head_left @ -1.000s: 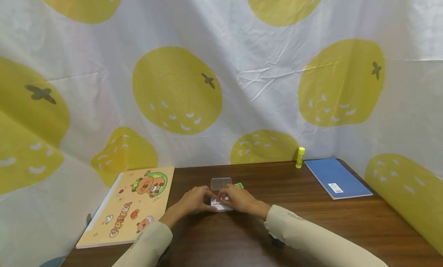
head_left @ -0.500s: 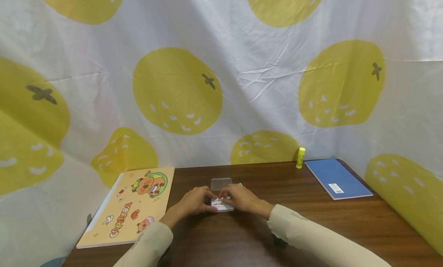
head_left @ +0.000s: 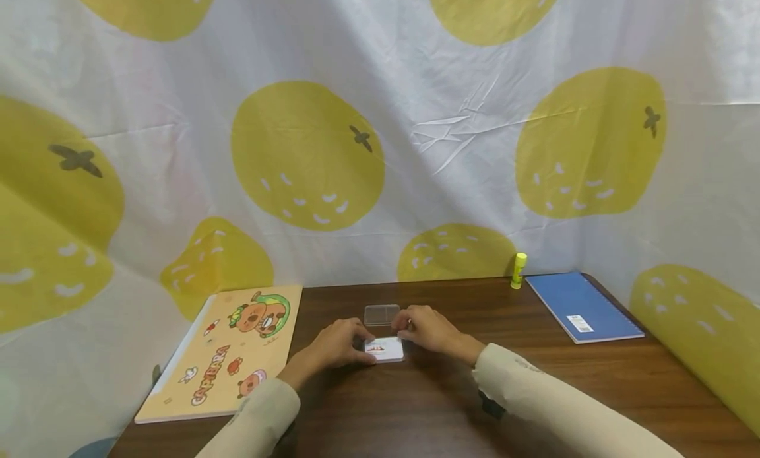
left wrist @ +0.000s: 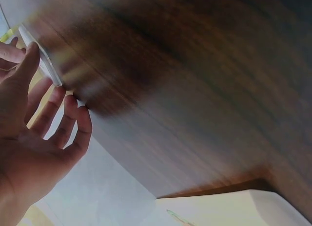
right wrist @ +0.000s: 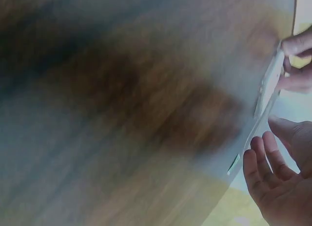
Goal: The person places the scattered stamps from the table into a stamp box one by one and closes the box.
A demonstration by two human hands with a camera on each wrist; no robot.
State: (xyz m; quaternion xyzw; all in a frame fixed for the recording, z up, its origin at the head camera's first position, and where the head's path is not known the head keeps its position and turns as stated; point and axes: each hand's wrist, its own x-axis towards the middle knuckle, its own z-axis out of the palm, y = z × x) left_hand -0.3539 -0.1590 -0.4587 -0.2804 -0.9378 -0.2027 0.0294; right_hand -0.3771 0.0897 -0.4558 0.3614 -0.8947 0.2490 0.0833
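Observation:
A small clear case (head_left: pixel 393 360) with a white card (head_left: pixel 386 348) bearing red print lies on the brown table, in the middle of the head view. My left hand (head_left: pixel 338 343) holds the case at its left side, thumb on the near edge and fingers toward the far edge. Just off its right far corner is my right hand (head_left: pixel 430 327), fingers loosely bent and holding nothing. Behind the case lies a clear plastic lid (head_left: pixel 380 315), with the right fingertips close to its right edge. A small green-edged item (right wrist: pixel 234 163) shows past the right fingers in the right wrist view.
On the left lies a large orange capybara pad (head_left: pixel 237 352). A yellow glue stick (head_left: pixel 518 270) stands upright at the back right, beside a blue notebook (head_left: pixel 578 306). A fruit-print curtain (head_left: pixel 451 181) hangs right behind the table.
My right hand has come off the card and shifted right and slightly back, uncovering the printed card. The green item is now hidden behind it in the head view. My left hand stays at the case.

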